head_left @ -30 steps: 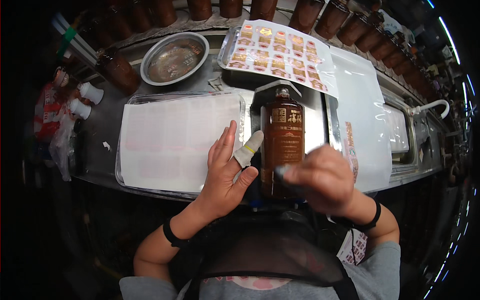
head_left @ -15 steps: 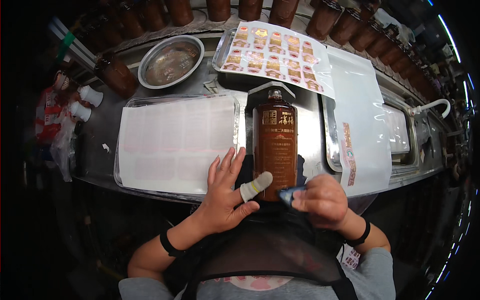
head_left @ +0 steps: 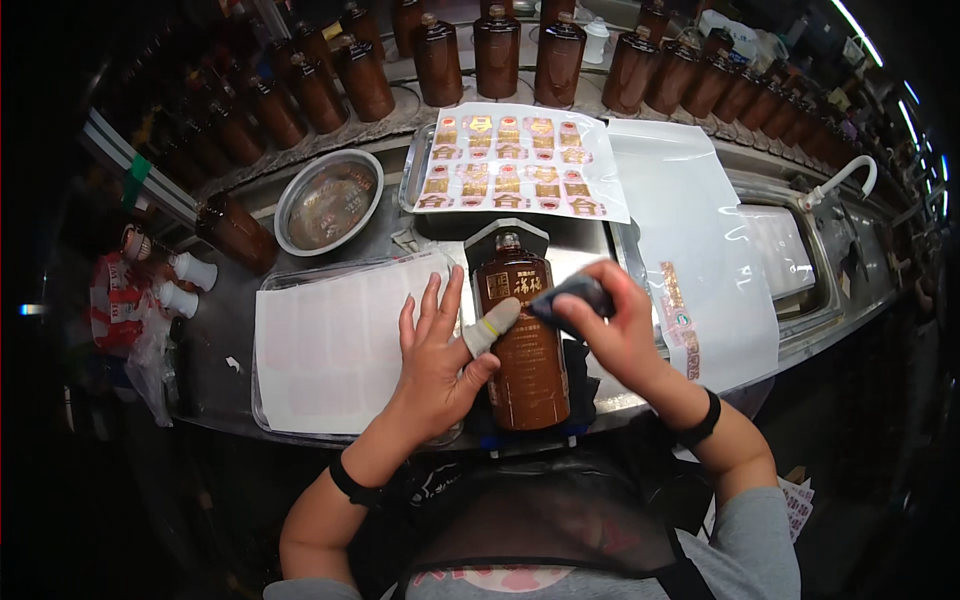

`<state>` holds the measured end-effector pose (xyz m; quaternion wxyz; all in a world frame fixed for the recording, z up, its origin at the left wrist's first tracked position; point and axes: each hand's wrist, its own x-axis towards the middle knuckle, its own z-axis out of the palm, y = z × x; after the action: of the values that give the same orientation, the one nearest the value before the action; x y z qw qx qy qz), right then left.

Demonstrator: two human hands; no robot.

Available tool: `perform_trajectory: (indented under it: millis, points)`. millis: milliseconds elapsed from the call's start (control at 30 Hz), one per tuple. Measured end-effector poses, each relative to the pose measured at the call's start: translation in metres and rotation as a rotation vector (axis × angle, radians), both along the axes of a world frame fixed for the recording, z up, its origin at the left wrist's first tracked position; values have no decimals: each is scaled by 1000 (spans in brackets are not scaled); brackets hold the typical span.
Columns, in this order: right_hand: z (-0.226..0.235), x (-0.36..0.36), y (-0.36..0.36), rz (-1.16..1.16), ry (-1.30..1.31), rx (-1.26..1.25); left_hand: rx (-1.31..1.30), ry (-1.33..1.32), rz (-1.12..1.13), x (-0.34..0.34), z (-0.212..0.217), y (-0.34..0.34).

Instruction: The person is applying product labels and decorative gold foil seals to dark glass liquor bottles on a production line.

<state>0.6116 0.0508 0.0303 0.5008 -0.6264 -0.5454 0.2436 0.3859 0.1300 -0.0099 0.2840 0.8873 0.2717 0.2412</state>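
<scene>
A brown glass bottle (head_left: 530, 385) with gold lettering lies face up, its neck pointing away from me, in a metal cradle (head_left: 535, 234). My left hand (head_left: 432, 365) is open beside it, fingers spread. Its index finger wears a cloth finger cover (head_left: 492, 328) and rests on or just over the bottle's upper front. In my right hand (head_left: 622, 325) is a dark blue wedge-shaped scraper, or something much like one (head_left: 575, 300), its tip at the lettering near the bottle's shoulder. Whether the tip touches the glass I cannot tell. Dark cloth (head_left: 580, 385) shows under the bottle's right side.
Left of the bottle, white paper (head_left: 330, 345) covers a tray. Beyond are a metal bowl of liquid (head_left: 328, 205) and a sheet of gold and red decals (head_left: 515, 165). A translucent sheet (head_left: 690, 190) hangs near the sink tap (head_left: 845, 175). Several brown bottles (head_left: 497, 55) line the back ledge.
My right hand has moved up along the bottle with the blue scraper, from its base to near its shoulder. My left hand has also shifted up the bottle. The head view has tilted, showing more bottles behind.
</scene>
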Motion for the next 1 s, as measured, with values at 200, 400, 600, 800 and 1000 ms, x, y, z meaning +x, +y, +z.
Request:
perform_trajectory:
  millis: [200, 400, 600, 800, 1000]
  points:
    - [6, 1, 13, -20, 76, 92, 65, 135, 91, -2, 13, 9]
    - [31, -4, 29, -37, -354, 266, -1, 43, 155, -8, 18, -23]
    - [19, -28, -21, 349, -795, 587, -141, -61, 211, -31, 17, -57]
    - [20, -48, -85, 599, -548, 464, -234, -137, 173, -51, 8, -80]
    - [10, -53, -92, 487, -424, 446, -35, -333, 200, -33, 15, -71]
